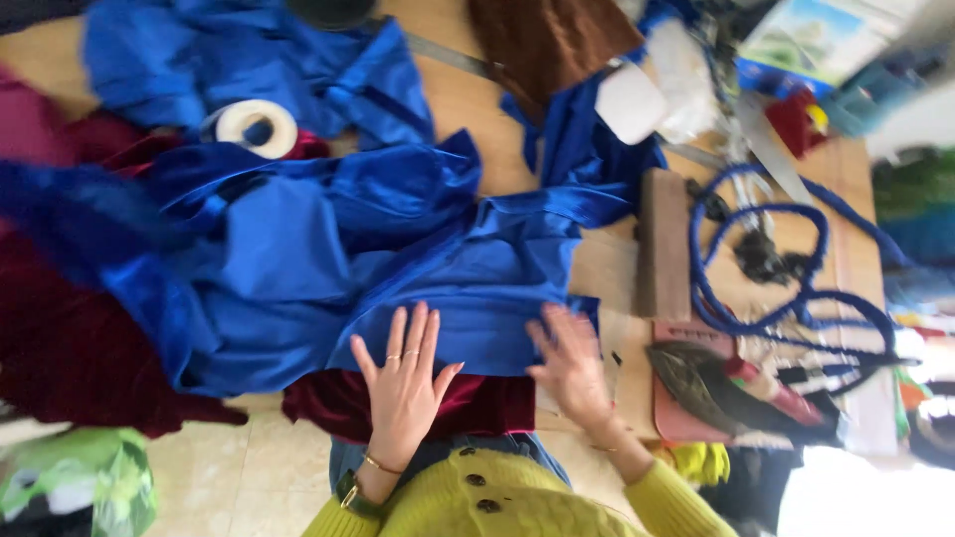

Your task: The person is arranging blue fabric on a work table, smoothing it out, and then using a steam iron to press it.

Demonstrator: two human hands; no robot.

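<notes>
Head view: left hand [403,383] and right hand [572,363], fingers spread flat, press blue satin fabric [398,249] at the desk's near edge. Risk: slippery satin slides off, dragging the tape roll [258,126].

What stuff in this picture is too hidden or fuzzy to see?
- Head view: the right hand is motion-blurred; fingers unclear.
- The table is mostly hidden under blue fabric.
- Top-right clutter is blurred and cut by the edge.
- The dark red cloth runs off the left edge.
</notes>
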